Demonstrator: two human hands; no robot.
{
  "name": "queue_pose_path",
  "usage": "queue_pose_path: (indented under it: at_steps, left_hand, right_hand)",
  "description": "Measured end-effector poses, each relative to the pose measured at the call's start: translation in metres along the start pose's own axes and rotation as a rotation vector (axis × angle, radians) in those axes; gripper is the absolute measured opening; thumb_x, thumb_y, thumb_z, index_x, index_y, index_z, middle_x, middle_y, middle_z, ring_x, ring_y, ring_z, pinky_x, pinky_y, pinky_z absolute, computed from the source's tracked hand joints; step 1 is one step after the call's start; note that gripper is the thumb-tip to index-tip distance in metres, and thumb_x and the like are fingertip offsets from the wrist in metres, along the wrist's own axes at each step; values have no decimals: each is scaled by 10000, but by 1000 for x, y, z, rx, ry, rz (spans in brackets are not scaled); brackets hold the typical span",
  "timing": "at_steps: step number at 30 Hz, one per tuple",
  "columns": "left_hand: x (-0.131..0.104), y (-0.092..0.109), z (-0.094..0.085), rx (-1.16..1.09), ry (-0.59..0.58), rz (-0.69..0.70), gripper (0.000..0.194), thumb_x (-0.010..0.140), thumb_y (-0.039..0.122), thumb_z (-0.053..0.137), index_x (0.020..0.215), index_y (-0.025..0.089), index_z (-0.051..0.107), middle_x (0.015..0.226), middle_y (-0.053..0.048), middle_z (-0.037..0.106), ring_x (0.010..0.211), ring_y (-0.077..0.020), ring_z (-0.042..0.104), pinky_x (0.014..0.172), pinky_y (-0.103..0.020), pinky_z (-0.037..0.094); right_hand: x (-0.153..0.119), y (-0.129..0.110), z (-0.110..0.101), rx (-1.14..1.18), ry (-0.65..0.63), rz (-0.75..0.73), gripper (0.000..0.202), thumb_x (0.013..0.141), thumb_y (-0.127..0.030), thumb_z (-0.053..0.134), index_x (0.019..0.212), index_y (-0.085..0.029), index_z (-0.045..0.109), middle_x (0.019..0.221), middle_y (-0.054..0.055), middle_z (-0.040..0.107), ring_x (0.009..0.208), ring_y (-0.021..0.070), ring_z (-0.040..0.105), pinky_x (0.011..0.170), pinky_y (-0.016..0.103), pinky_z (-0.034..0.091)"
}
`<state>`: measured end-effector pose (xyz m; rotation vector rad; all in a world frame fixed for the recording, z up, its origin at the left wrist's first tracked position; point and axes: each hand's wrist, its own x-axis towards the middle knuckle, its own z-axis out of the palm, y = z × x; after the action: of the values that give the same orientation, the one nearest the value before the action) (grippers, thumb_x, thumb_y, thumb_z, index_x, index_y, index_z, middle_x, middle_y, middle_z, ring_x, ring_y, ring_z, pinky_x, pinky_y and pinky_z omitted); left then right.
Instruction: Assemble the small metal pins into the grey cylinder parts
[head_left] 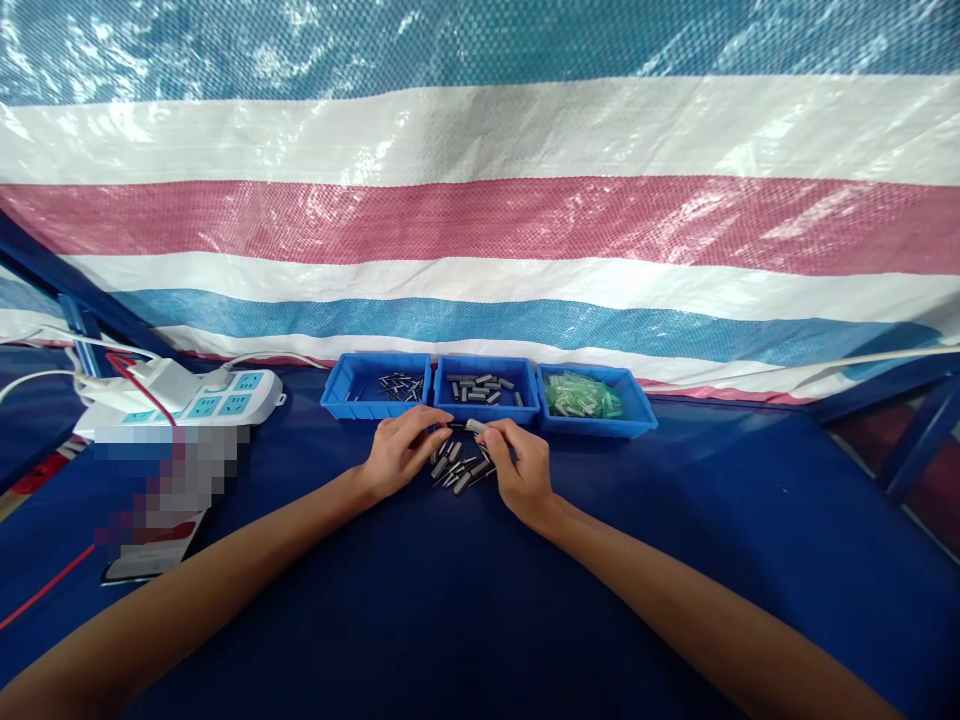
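My left hand (403, 450) pinches a thin dark rod (456, 426) just in front of the middle blue bin. Facing it, my right hand (519, 465) holds a light grey cylinder (475, 426) between thumb and fingers. The rod and the cylinder meet end to end or nearly so; the join is too small to tell. Below and between the hands lies a pile of grey cylinders with dark pins (459, 472) on the blue table (480, 610).
Three blue bins stand in a row: thin pins in the left one (367, 409), grey cylinders in the middle one (487, 411), green-wrapped pieces in the right one (600, 427). A white power strip (255, 398) with cables and a partly blurred flat object (154, 555) are at the left.
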<state>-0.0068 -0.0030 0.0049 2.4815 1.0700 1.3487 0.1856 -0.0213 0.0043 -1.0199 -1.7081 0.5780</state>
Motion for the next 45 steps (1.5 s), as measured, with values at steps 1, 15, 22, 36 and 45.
queue_pose_path:
  at_steps: [1, 15, 22, 36, 45]
  left_hand:
    - [0, 0, 0, 4, 11, -14, 143, 887, 189, 557, 1026, 176, 587, 821, -12, 650, 629, -71, 584, 575, -162, 444]
    - [-2, -2, 1, -13, 29, -41, 141, 907, 165, 494, 1018, 169, 581, 799, -19, 634, 613, -72, 565, 592, -180, 444]
    - [-2, -2, 0, -17, 25, -59, 147, 913, 180, 484, 1017, 166, 587, 793, -26, 639, 610, -81, 569, 593, -190, 447]
    - [-2, -1, 1, -57, 42, -59, 153, 914, 183, 478, 1006, 163, 598, 793, -31, 637, 627, -90, 569, 616, -196, 453]
    - [-2, -3, 1, -52, 36, -45, 156, 900, 140, 493, 1020, 166, 590, 803, -24, 638, 659, -84, 582, 622, -185, 451]
  right_hand:
    - [-1, 2, 1, 30, 63, 41, 239, 931, -325, 448, 865, -166, 615, 642, -1, 565, 569, 109, 522, 574, 232, 408]
    - [36, -2, -7, 835, 304, 643, 253, 797, -424, 644, 810, -173, 607, 476, -96, 315, 366, 31, 262, 344, 172, 203]
    - [41, -3, -13, 809, 139, 710, 245, 796, -410, 615, 814, -166, 610, 482, -89, 340, 367, 41, 289, 373, 191, 196]
    - [45, -13, -31, -782, -768, 96, 131, 809, -232, 538, 770, -182, 653, 744, 59, 671, 685, 187, 596, 545, 251, 294]
    - [44, -16, -30, -955, -829, 97, 173, 848, -282, 505, 878, -165, 629, 782, 101, 666, 729, 251, 643, 578, 281, 384]
